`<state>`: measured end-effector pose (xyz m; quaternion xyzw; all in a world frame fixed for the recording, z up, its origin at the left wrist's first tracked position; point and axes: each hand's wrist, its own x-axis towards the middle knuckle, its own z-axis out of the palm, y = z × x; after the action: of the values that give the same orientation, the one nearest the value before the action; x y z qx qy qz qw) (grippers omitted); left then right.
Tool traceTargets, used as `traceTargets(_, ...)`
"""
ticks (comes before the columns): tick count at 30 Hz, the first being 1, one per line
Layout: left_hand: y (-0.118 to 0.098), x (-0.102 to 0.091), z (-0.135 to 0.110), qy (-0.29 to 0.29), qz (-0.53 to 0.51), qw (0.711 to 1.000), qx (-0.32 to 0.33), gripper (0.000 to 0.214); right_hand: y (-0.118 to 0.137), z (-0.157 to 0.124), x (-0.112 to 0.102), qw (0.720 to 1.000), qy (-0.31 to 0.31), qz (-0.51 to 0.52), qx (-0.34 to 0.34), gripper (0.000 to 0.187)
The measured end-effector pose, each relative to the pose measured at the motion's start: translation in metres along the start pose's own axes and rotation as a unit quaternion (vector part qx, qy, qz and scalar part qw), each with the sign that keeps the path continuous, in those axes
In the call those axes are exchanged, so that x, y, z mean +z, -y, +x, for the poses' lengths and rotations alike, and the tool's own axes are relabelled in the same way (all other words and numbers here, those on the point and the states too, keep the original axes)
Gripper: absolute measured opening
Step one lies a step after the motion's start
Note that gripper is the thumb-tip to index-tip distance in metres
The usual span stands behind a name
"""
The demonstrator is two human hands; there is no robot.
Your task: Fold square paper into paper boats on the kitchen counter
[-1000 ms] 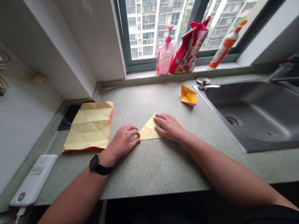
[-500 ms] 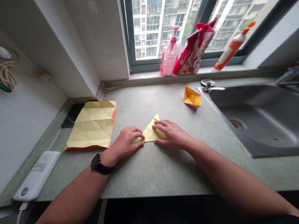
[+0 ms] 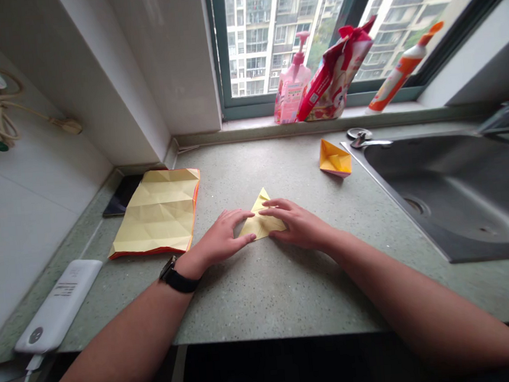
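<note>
A yellow folded paper triangle [image 3: 264,229] lies on the counter with its point toward the window. My left hand [image 3: 225,235] touches its left side, thumb and forefinger stretched out and apart. From the right, my right hand [image 3: 300,225] reaches over the paper with its fingers spread across the right part and the thumb by the lower edge. Both hands cover parts of the triangle. To the left lies a stack of creased paper sheets [image 3: 156,211], pale yellow on top with orange-red edges. An orange folded paper piece [image 3: 335,159] stands at the right near the sink.
A steel sink [image 3: 460,197] with a tap [image 3: 368,142] takes up the right side. On the sill stand a pink pump bottle [image 3: 293,92], a red bag [image 3: 338,76] and an orange-white bottle [image 3: 398,77]. A white power bank [image 3: 59,303] with a cable lies left.
The paper triangle has turned slightly, its point now nearer the middle. My left hand's thumb and forefinger have spread further over it. The view has shifted a little.
</note>
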<state>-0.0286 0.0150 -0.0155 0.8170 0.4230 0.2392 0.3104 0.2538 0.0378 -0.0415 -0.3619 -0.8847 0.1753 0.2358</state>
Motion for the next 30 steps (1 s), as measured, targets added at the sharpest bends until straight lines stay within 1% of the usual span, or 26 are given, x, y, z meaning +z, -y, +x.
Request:
traceTargets(4, -0.002, -0.001, 0.004, -0.033, -0.091, 0.995, -0.011, 0.041, 0.001, 0.002, -0.003, 1.000, 0.000, 0.015, 0.003, 0.065)
traceTargets(6, -0.002, -0.001, 0.005, -0.039, -0.140, 0.989, -0.010, 0.039, 0.003, 0.004, -0.005, 1.000, 0.001, 0.020, -0.001, 0.065)
traceTargets(8, -0.002, 0.001, 0.005, -0.035, -0.158, 0.987, -0.011, 0.038, 0.004, 0.005, -0.005, 1.000, -0.001, 0.022, -0.004, 0.065)
traceTargets(14, -0.005, 0.004, 0.003, -0.022, -0.081, 0.996, -0.010, 0.042, 0.005, 0.006, -0.001, 0.999, -0.031, 0.038, -0.016, 0.064)
traceTargets(19, -0.007, 0.006, 0.003, -0.002, -0.024, 1.000, 0.000, 0.032, 0.009, 0.006, -0.001, 0.998, -0.049, 0.045, -0.006, 0.061)
traceTargets(21, -0.007, 0.006, 0.004, -0.003, -0.021, 1.000, 0.002, 0.031, 0.012, 0.007, -0.002, 0.997, -0.064, 0.043, 0.012, 0.057)
traceTargets(24, -0.007, 0.003, 0.005, -0.015, -0.066, 0.998, -0.002, 0.034, 0.012, 0.008, -0.005, 0.990, -0.110, 0.059, 0.068, 0.051)
traceTargets(27, -0.009, -0.001, 0.004, -0.040, -0.138, 0.989, -0.016, 0.040, 0.005, 0.009, -0.005, 0.968, -0.159, 0.130, 0.146, 0.044)
traceTargets(29, -0.010, -0.003, 0.003, -0.055, -0.175, 0.983, -0.023, 0.042, -0.001, 0.010, -0.004, 0.950, -0.163, 0.198, 0.178, 0.040)
traceTargets(30, -0.010, -0.004, 0.003, -0.062, -0.186, 0.980, -0.023, 0.042, -0.003, 0.011, -0.004, 0.943, -0.158, 0.229, 0.182, 0.039)
